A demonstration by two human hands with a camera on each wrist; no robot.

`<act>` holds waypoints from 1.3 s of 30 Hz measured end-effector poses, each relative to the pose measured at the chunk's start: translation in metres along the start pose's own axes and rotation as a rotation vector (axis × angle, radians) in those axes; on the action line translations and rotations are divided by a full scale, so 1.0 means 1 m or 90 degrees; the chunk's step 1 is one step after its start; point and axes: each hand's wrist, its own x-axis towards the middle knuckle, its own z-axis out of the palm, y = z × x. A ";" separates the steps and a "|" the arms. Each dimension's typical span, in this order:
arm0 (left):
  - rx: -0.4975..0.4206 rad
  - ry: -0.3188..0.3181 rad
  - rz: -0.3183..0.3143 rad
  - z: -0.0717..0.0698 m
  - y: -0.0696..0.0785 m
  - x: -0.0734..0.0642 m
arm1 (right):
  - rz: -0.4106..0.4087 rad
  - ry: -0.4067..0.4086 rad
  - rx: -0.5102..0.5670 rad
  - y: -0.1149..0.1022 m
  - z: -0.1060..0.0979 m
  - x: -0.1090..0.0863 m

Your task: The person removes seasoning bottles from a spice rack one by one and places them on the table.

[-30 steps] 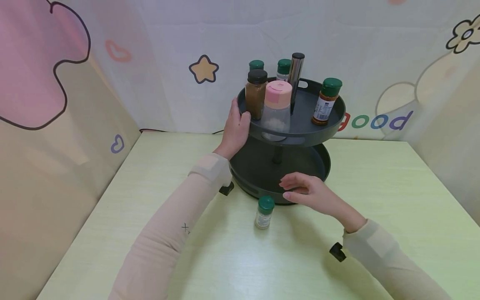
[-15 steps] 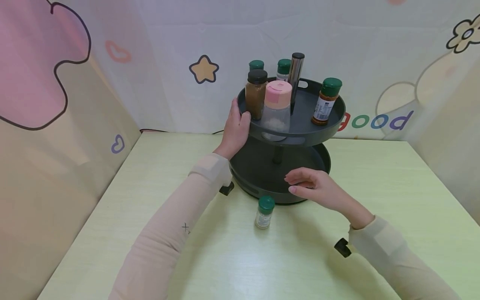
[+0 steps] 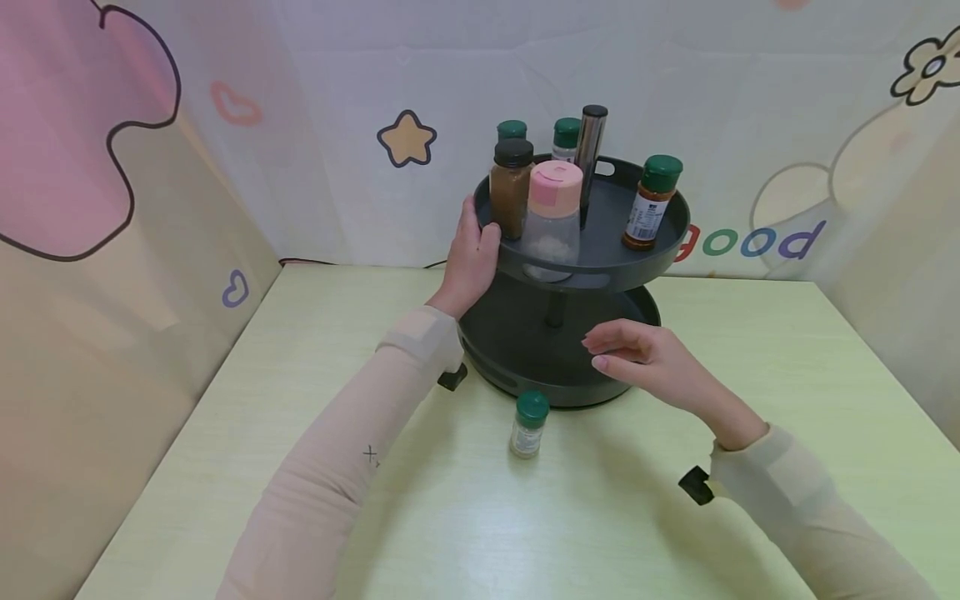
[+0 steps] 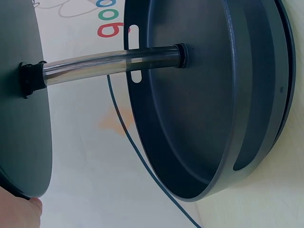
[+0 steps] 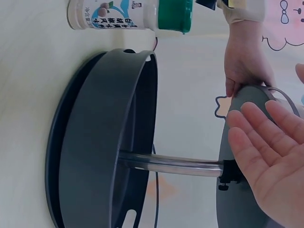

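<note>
A dark two-tier turntable rack stands on the table; its upper tray point(image 3: 630, 271) bears several seasoning bottles, and its lower tray point(image 3: 517, 342) holds nothing that I can see. My left hand point(image 3: 468, 262) grips the upper tray's left rim, thumb toward the front, beside a brown jar point(image 3: 512, 192) with a black lid. Over the lower tray's front right edge hovers my right hand point(image 3: 648, 362), fingers loosely bent, palm bare in the right wrist view. A small green-capped shaker point(image 3: 528, 425) stands upright on the table before the rack.
On the upper tray are a pink-capped bottle point(image 3: 553, 221), a tall metallic cylinder point(image 3: 591, 154), a green-capped bottle point(image 3: 651, 204) at the right and two more green caps at the back. A metal post point(image 4: 109, 64) joins the tiers. A printed cloth point(image 3: 337, 125) hangs behind.
My right hand has drifted right and slightly up, away from the small shaker. The left hand, the rack and the bottles have stayed in place.
</note>
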 end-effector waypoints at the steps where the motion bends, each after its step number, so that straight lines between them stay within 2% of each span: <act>1: 0.000 0.000 -0.001 0.000 0.000 0.000 | 0.002 0.003 0.002 -0.001 -0.001 0.000; 27: -0.001 0.004 0.002 0.000 -0.001 0.000 | -0.025 0.149 -0.002 -0.019 -0.020 0.001; 39: -0.002 0.001 0.003 0.000 0.000 -0.001 | -0.064 0.216 0.003 -0.022 -0.030 0.001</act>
